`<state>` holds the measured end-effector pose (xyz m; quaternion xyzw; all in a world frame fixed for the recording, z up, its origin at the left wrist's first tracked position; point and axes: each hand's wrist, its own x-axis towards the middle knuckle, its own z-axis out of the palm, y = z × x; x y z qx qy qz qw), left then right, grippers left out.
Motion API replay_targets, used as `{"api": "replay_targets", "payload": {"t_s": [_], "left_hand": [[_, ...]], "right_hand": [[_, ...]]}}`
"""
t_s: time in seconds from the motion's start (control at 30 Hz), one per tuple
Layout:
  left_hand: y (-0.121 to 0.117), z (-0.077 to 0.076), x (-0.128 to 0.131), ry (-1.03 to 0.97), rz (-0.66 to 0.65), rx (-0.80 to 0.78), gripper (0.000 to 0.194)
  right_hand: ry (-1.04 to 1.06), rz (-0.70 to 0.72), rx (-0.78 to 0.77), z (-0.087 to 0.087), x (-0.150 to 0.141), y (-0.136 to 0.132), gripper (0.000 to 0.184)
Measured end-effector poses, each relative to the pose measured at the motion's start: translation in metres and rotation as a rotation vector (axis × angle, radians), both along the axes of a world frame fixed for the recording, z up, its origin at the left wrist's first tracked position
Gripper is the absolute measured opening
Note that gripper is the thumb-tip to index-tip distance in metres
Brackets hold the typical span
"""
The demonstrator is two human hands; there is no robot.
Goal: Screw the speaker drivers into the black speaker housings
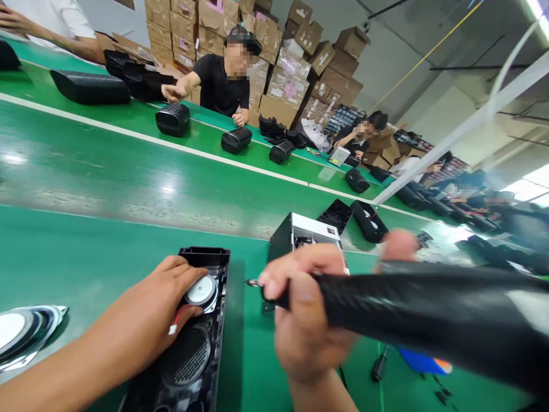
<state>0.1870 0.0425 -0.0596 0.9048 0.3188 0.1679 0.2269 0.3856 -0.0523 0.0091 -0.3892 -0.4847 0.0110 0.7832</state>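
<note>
My left hand (171, 292) is closed around a round speaker driver (201, 290) with a white back, at the far end of an open black plastic housing (193, 360). A red wire with a small white connector (172, 329) hangs beside my thumb. Below the driver, a round grille opening shows in the housing. My right hand (306, 309) grips a black electric screwdriver (412, 315), held nearly level, its bit (252, 282) pointing left toward the housing, apart from it. Its near end is large and blurred.
A small machine with a white top (317, 224) stands behind my right hand. Loose speaker drivers (30, 335) lie at the left. At the lower right are a blue object (422, 361) and a black tool (380, 366). Several black speakers (237, 140) line the conveyor; co-workers (223, 86) sit opposite.
</note>
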Motion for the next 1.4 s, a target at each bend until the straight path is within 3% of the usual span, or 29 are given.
{"api": "replay_targets", "payload": {"t_s": [0.1,0.17,0.27,0.37,0.5,0.73,0.77,0.87,0.93,0.97,1.03,1.07,1.1,1.17,1.23,1.4], "left_hand": [[-0.017,-0.006,0.001,0.008,-0.022,0.032,0.045],[-0.029,-0.003,0.007,0.045,-0.03,0.057,0.049],[-0.041,0.01,0.019,0.177,-0.058,0.01,0.055],[-0.044,0.021,0.03,0.215,-0.05,-0.044,0.054],[-0.045,0.022,0.038,0.215,-0.036,-0.037,0.055],[-0.044,0.027,0.044,0.298,-0.068,-0.093,0.057],[-0.044,0.028,0.044,0.295,-0.07,-0.099,0.057],[-0.046,0.03,0.044,0.301,-0.078,-0.115,0.057],[-0.047,0.032,0.044,0.316,-0.08,-0.12,0.055],[-0.048,0.033,0.044,0.325,-0.082,-0.12,0.055],[-0.048,0.036,0.044,0.342,-0.085,-0.117,0.054],[-0.049,0.038,0.044,0.349,-0.087,-0.115,0.054],[-0.049,0.04,0.044,0.355,-0.09,-0.113,0.054],[-0.049,0.044,0.044,0.364,-0.102,-0.113,0.055],[-0.049,0.046,0.045,0.375,-0.114,-0.118,0.056],[-0.049,0.053,0.048,0.415,-0.116,-0.147,0.056]], "right_hand": [[-0.016,-0.208,0.0,0.021,0.026,-0.043,0.009],[-0.006,-0.285,-0.027,0.022,0.043,-0.062,0.031],[-0.059,-0.303,-0.051,0.008,0.061,-0.072,0.059],[-0.147,-0.298,-0.052,-0.011,0.068,-0.067,0.067],[-0.104,-0.245,-0.074,-0.021,0.067,-0.062,0.059],[0.16,-0.122,-0.211,-0.011,0.043,-0.082,0.067],[0.178,-0.128,-0.19,-0.008,0.039,-0.087,0.06],[0.079,-0.023,-0.226,0.001,0.033,-0.097,0.011],[-0.046,0.114,-0.274,0.003,0.026,-0.094,0.036],[-0.063,0.136,-0.259,0.001,0.02,-0.088,0.038],[0.007,0.08,-0.158,-0.007,0.005,-0.073,0.029],[0.098,0.019,-0.114,-0.013,-0.004,-0.064,0.014],[0.142,-0.012,-0.072,-0.019,-0.011,-0.057,0.018],[0.187,-0.026,-0.065,-0.03,-0.022,-0.046,0.057],[0.17,0.005,-0.094,-0.039,-0.024,-0.042,0.07],[0.147,0.05,-0.121,-0.05,-0.014,-0.043,0.065]]}}
